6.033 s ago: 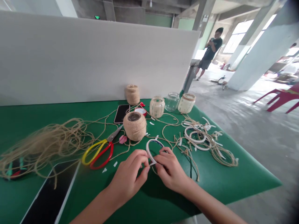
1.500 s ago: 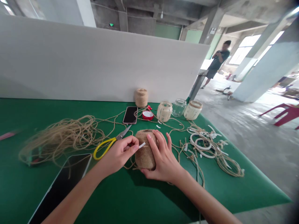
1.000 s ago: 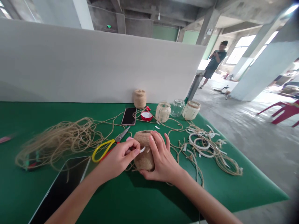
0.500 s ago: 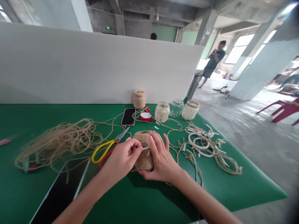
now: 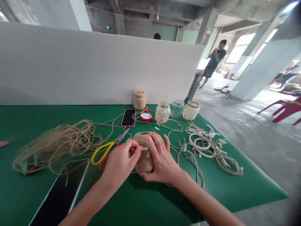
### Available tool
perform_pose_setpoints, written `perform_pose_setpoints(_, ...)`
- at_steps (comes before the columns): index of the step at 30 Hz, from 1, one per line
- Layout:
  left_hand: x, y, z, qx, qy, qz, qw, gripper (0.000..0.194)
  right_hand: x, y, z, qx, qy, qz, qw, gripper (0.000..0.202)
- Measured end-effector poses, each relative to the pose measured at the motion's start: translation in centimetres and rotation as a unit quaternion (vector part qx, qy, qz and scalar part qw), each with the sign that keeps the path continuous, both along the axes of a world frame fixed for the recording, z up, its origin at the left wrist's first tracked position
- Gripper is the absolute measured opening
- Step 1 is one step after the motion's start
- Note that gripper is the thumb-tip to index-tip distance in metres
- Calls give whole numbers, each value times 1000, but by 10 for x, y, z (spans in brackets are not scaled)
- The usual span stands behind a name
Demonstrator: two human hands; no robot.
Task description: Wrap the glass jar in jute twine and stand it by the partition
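A jar wrapped in brown twine (image 5: 143, 161) lies in front of me on the green table. My left hand (image 5: 125, 157) pinches the left end of a short white strip (image 5: 145, 148) against the jar's side. My right hand (image 5: 162, 160) is spread over the jar's right side, fingertips on top and thumb low on its near side, holding it. Just left of my left hand are scissors (image 5: 110, 147) with one yellow and one red handle. A red-rimmed roll of white tape (image 5: 146, 117) sits beyond the jar.
Loose twine (image 5: 63, 141) is heaped at left, near a black tablet (image 5: 61, 194). A phone (image 5: 128, 118), a twine spool (image 5: 139, 100) and several jars (image 5: 162, 113) stand farther back. White rings (image 5: 199, 146) and twine lie right. A white partition (image 5: 101, 69) rises behind; a person (image 5: 213, 62) stands beyond.
The white strip now lies flatter across the jar, its right end lower against the twine. Both hands keep nearly the same place. The view has shifted slightly.
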State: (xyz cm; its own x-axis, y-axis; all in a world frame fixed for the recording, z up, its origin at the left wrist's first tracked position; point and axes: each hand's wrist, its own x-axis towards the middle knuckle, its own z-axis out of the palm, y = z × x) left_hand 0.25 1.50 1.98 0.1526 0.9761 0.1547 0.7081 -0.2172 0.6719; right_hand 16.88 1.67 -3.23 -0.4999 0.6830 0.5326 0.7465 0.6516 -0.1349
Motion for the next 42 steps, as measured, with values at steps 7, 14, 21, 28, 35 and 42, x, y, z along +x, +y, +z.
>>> perform_pose_setpoints(7, -1, -2, 0, 3, -9, 5, 1000, 23, 0, 0, 0, -1, -4, -3, 1000, 102)
perform_pose_setpoints(14, 1, -1, -5, 9, -6, 16, 1000, 24, 0, -1, 0, -4, -2, -5, 1000, 101)
perform_pose_setpoints(21, 2, -2, -6, 25, 44, 32, 998, 24, -1, -1, 1, -9, 1, -6, 1000, 102)
perform_pose_setpoints(28, -3, 5, 1, 20, 138, 35, 990, 30, -2, -2, 3, -11, 2, 3, 1000, 101)
perform_pose_setpoints(35, -18, 24, 11, 96, 92, -73, 988, 51, -1, -4, 2, -16, -2, 5, 1000, 101)
perform_pose_setpoints(42, -23, 46, 10, -46, 28, -227, 972, 45, -3, -2, 4, -25, 10, 3, 1000, 103)
